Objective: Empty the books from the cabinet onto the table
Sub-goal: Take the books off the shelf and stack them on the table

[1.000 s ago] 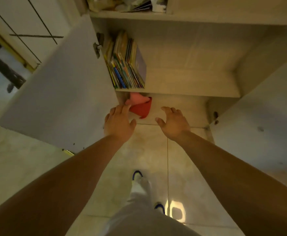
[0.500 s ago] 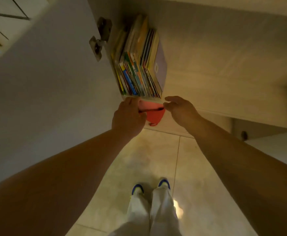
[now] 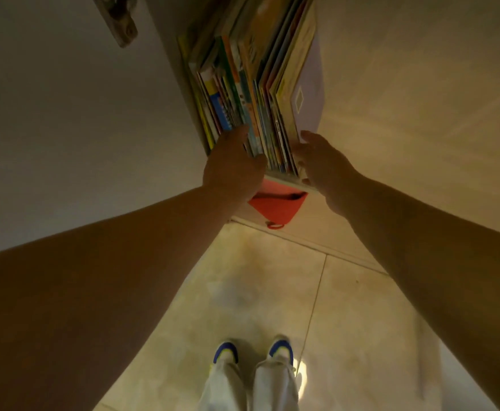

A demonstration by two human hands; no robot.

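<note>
Colourful books (image 3: pixel 251 93), cut off at the top edge, are flanked by left hand (image 3: pixel 232 164) and right hand (image 3: pixel 321 163); fingertips are hidden, so neither grip can be told.

Multicoloured book spines (image 3: pixel 243 111), red pouch (image 3: pixel 277 207), blue-toed shoes (image 3: pixel 225 350), white trousers (image 3: pixel 275 387)

Single head-worn wide-angle view, looking steeply down and forward from above the person's arms, very near the front edge of the cabinet shelf (image 3: pixel 284 180), row of books (image 3: pixel 251 93) at top centre, floor (image 3: pixel 266 295) and shoes (image 3: pixel 225 351) at bottom edge
</note>
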